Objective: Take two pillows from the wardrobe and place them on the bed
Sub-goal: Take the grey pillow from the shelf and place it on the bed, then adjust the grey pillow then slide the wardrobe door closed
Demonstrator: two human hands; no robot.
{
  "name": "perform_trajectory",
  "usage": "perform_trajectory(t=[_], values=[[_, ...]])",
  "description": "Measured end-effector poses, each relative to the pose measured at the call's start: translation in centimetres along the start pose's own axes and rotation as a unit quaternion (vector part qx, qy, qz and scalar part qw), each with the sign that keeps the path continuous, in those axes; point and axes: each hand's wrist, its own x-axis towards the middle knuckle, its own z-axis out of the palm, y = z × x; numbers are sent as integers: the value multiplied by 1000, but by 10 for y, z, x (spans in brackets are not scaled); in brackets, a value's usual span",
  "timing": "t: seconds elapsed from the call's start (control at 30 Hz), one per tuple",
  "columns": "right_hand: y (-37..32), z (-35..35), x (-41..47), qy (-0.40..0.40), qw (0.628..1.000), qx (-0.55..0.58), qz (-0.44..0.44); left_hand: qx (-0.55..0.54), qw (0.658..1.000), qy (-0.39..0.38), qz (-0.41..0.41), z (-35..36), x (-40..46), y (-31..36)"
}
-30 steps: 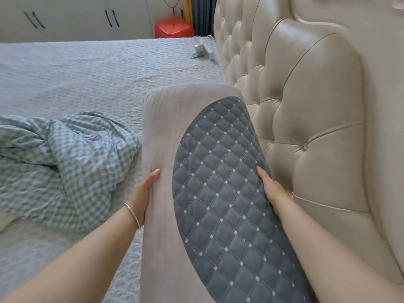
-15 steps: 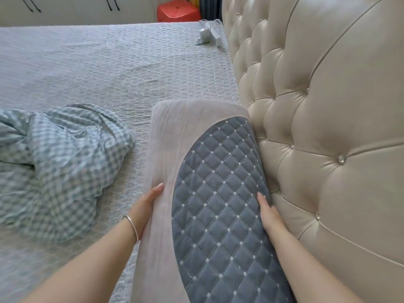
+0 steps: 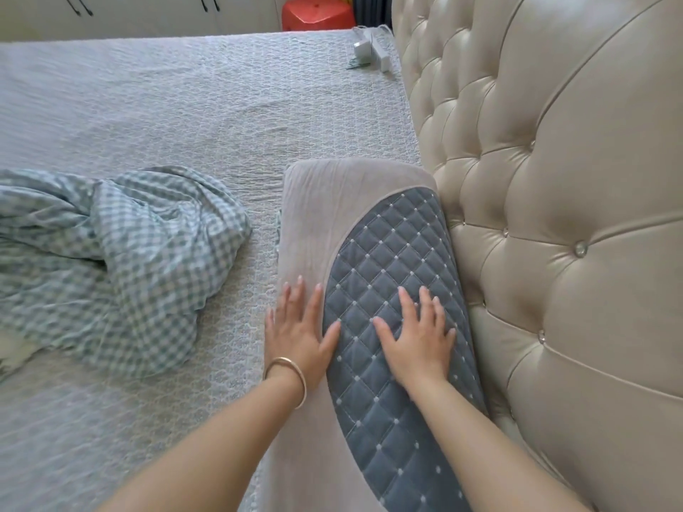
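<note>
Pillow pressed flat against the headboard.

Both hands, the left hand [image 3: 295, 332] and right hand [image 3: 415, 339], lie open and flat on the pillow [image 3: 332, 216], gripping nothing; best to smooth it evenly and keep it snug to the headboard [image 3: 554, 216]. It rests on the bed [image 3: 184, 105], a checked blanket [image 3: 111, 260] beside it, wardrobe [image 3: 148, 12] beyond.

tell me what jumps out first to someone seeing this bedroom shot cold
Two bare hands, the left hand and right hand, press flat with spread fingers on a long pillow that lies on the bed against the tufted headboard. A crumpled checked blanket lies to the left, and a red stool stands past the bed's far edge.
</note>
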Motion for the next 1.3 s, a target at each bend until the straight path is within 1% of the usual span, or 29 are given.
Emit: perform_trajectory(t=[0.07,0.2,0.27,0.33,0.43,0.63,0.73,0.8,0.93,1.07,1.2,1.3], values=[[-1,4,-6,-19,999,-25,-7,30,999,-33,16,3,-7,-4],[7,-8,-4,-72,996,-40,-18,38,995,-82,34,-17,-7,-11],[4,-20,-7,-69,997,-28,-13,50,992,-108,33,-33,-10,-11],[-3,-30,-18,-50,998,-20,-11,38,993,-106,23,-49,-21,-10],[-19,-41,-48,-49,998,-15,-25,16,996,-88,21,-71,-49,-13],[-73,-58,-110,-34,998,14,-43,-20,994,-68,78,-118,-94,-23],[-106,-56,-141,-32,999,22,-36,-41,991,-69,105,-138,-112,-38],[-128,-50,-164,-25,999,38,-28,-37,987,-71,138,-150,-122,-53],[-172,-43,-212,23,999,47,17,-1,967,-87,237,-173,-135,-82],[-198,-48,-267,112,990,45,80,10,936,-100,336,-202,-147,-98],[-206,-65,-328,185,974,36,129,10,904,-98,416,-228,-180,-88],[-203,-77,-375,264,948,39,173,-14,874,-106,473,-233,-210,-74]])
